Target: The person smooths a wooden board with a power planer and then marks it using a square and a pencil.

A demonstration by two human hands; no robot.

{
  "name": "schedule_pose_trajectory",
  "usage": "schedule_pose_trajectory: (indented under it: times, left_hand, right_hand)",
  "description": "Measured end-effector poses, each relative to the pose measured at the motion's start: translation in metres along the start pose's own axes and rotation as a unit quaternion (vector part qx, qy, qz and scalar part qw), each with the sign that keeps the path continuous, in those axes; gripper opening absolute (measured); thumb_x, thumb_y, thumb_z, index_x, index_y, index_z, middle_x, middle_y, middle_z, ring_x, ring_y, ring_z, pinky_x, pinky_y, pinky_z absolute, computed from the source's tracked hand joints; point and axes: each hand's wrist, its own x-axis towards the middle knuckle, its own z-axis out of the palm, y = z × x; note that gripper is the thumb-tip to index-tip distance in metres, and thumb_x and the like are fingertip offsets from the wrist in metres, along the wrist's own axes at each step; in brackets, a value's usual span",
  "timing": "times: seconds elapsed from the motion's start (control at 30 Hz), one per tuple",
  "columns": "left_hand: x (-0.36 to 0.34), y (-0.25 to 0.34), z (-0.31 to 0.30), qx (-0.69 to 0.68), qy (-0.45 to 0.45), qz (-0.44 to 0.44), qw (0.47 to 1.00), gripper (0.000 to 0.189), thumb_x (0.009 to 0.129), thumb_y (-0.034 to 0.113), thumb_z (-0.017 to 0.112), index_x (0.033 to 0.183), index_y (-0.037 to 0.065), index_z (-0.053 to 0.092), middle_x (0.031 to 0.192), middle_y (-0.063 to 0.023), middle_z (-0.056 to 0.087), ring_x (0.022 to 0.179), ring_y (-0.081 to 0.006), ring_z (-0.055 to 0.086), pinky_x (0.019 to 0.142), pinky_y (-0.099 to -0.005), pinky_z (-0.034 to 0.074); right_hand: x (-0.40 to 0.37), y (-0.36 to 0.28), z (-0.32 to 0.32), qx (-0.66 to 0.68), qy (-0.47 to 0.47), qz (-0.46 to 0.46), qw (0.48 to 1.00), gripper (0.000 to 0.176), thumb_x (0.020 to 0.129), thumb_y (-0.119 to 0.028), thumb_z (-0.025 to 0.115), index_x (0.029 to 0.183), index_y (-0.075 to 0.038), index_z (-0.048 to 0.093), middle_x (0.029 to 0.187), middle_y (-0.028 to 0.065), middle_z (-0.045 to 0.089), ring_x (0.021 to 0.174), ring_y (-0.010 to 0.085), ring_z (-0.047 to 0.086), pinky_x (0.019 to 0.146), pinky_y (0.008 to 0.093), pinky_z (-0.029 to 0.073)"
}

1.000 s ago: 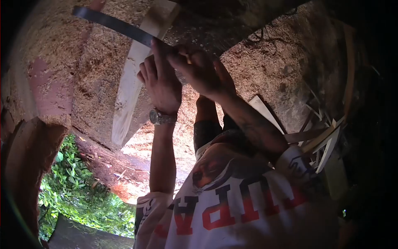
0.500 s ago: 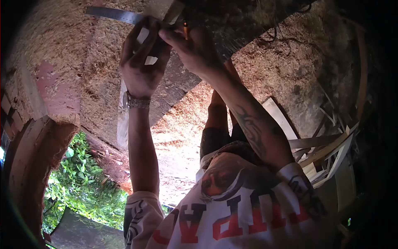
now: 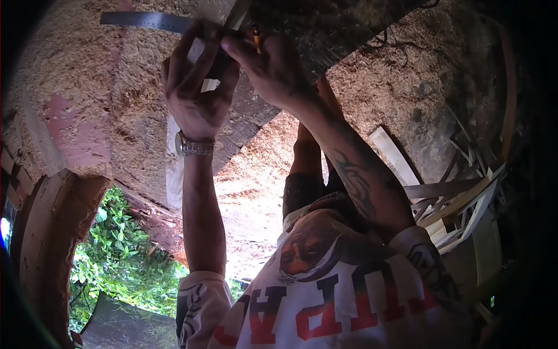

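A steel ruler [image 3: 145, 20] reaches out leftward from under the fingers of my left hand [image 3: 197, 87], which is closed on its end. Pale patches of a light piece [image 3: 210, 85], perhaps wood, show between those fingers; its full shape is hidden. An orange pencil [image 3: 257, 39] stands up out of my right hand [image 3: 270, 72], whose fingers are closed around it. Right thumb and left fingertips almost meet at a narrow wooden strip [image 3: 237, 14] on the dark work surface [image 3: 343, 41]. What lies directly beneath the fingertips is too dark to make out.
Wood shavings [image 3: 407, 87] cover the ground. Offcut strips [image 3: 459, 203] are heaped at the right, near a pale board [image 3: 395, 154]. A thick curved timber [image 3: 55, 227] stands at the left, beside green plants [image 3: 116, 250]. A dark cable [image 3: 381, 43] lies at upper right.
The ruler and both hands appear slightly farther left in the view, while the surroundings have shifted a little too. Both hands keep their hold.
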Motion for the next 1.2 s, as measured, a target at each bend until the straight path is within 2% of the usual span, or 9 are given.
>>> schedule_pose_trajectory:
  times: [0.17, 0.27, 0.33, 0.4, 0.43, 0.73, 0.93, 1.13, 1.2]
  left_hand:
    - [-0.002, -0.001, 0.0, -0.004, 0.001, -0.004, 1.0, 0.051, 0.075, 0.019, 0.087, 0.125, 0.017, 0.077, 0.136, -0.0066, 0.069, 0.105, -0.0252, 0.069, 0.088, -0.0383, 0.054]
    - [-0.003, -0.001, -0.001, 0.004, -0.021, -0.007, 1.0, 0.052, 0.082, 0.023, 0.087, 0.132, 0.017, 0.073, 0.141, -0.0125, 0.065, 0.122, -0.032, 0.067, 0.095, -0.0437, 0.06]
    - [-0.002, -0.003, 0.004, 0.006, 0.007, 0.007, 1.0, 0.051, 0.076, 0.021, 0.087, 0.126, 0.017, 0.076, 0.136, -0.0091, 0.068, 0.109, -0.0272, 0.069, 0.089, -0.0405, 0.058]
    - [-0.001, -0.003, 0.005, 0.014, 0.018, 0.014, 1.0, 0.051, 0.073, 0.019, 0.087, 0.123, 0.017, 0.078, 0.134, -0.008, 0.07, 0.103, -0.025, 0.07, 0.087, -0.039, 0.056]
    - [-0.001, -0.002, 0.004, 0.02, 0.016, 0.013, 1.0, 0.051, 0.073, 0.019, 0.087, 0.124, 0.016, 0.078, 0.134, -0.0085, 0.07, 0.104, -0.0252, 0.07, 0.088, -0.039, 0.056]
    - [0.0, 0.002, 0.002, 0.029, 0.008, 0.007, 1.0, 0.051, 0.074, 0.017, 0.085, 0.125, 0.016, 0.077, 0.135, -0.01, 0.069, 0.109, -0.0264, 0.07, 0.091, -0.0401, 0.055]
    - [0.0, 0.004, 0.003, 0.029, 0.008, 0.006, 1.0, 0.051, 0.075, 0.016, 0.084, 0.126, 0.016, 0.076, 0.136, -0.0098, 0.069, 0.109, -0.0263, 0.069, 0.093, -0.0398, 0.053]
    - [-0.002, 0.006, 0.003, 0.017, 0.001, -0.011, 1.0, 0.052, 0.075, 0.015, 0.083, 0.126, 0.016, 0.076, 0.136, -0.0087, 0.068, 0.107, -0.0252, 0.067, 0.093, -0.0394, 0.052]
    - [-0.002, 0.006, 0.003, 0.02, 0.0, -0.01, 1.0, 0.052, 0.075, 0.015, 0.083, 0.126, 0.016, 0.076, 0.136, -0.0086, 0.069, 0.107, -0.0249, 0.067, 0.093, -0.039, 0.052]
  right_hand:
    - [0.002, 0.016, -0.003, -0.09, 0.054, -0.066, 0.992, 0.032, 0.098, -0.031, 0.067, 0.1, 0.0, 0.07, 0.072, 0.0148, 0.069, 0.069, 0.0243, 0.07, 0.063, 0.0402, 0.053]
    - [-0.001, 0.017, -0.03, -0.104, 0.076, -0.043, 0.991, 0.049, 0.101, -0.051, 0.058, 0.123, -0.009, 0.069, 0.099, 0.0158, 0.07, 0.088, 0.0205, 0.066, 0.08, 0.0375, 0.054]
    - [-0.003, -0.009, -0.048, -0.038, 0.089, 0.015, 0.995, 0.05, 0.105, -0.053, 0.054, 0.123, -0.009, 0.07, 0.097, 0.0114, 0.067, 0.086, 0.0154, 0.061, 0.078, 0.0333, 0.052]
    - [-0.005, -0.038, -0.059, 0.064, 0.117, 0.075, 0.988, 0.042, 0.109, -0.038, 0.056, 0.103, 0.0, 0.073, 0.072, 0.0032, 0.062, 0.066, 0.0121, 0.059, 0.058, 0.029, 0.049]
    - [-0.004, -0.038, -0.07, 0.081, 0.05, 0.018, 0.995, 0.047, 0.11, -0.041, 0.053, 0.104, 0.001, 0.073, 0.075, 0.0048, 0.065, 0.065, 0.0106, 0.059, 0.056, 0.0277, 0.049]
    - [0.01, -0.04, -0.054, 0.014, 0.018, -0.196, 0.98, 0.026, 0.107, -0.022, 0.063, 0.11, 0.002, 0.074, 0.093, 0.0117, 0.076, 0.079, 0.0168, 0.069, 0.065, 0.0312, 0.055]
    - [0.015, -0.038, -0.049, -0.015, -0.026, -0.209, 0.978, 0.02, 0.104, -0.015, 0.065, 0.108, 0.003, 0.074, 0.095, 0.0156, 0.076, 0.081, 0.02, 0.072, 0.068, 0.0324, 0.056]
    - [0.023, -0.052, -0.053, -0.104, -0.104, -0.142, 0.979, 0.027, 0.105, -0.018, 0.062, 0.108, 0.006, 0.073, 0.087, 0.0168, 0.074, 0.074, 0.0217, 0.072, 0.062, 0.0354, 0.055]
    - [0.033, -0.043, -0.052, -0.095, -0.106, -0.185, 0.973, 0.028, 0.106, -0.019, 0.06, 0.108, 0.006, 0.073, 0.08, 0.0156, 0.073, 0.067, 0.0192, 0.07, 0.056, 0.0336, 0.054]
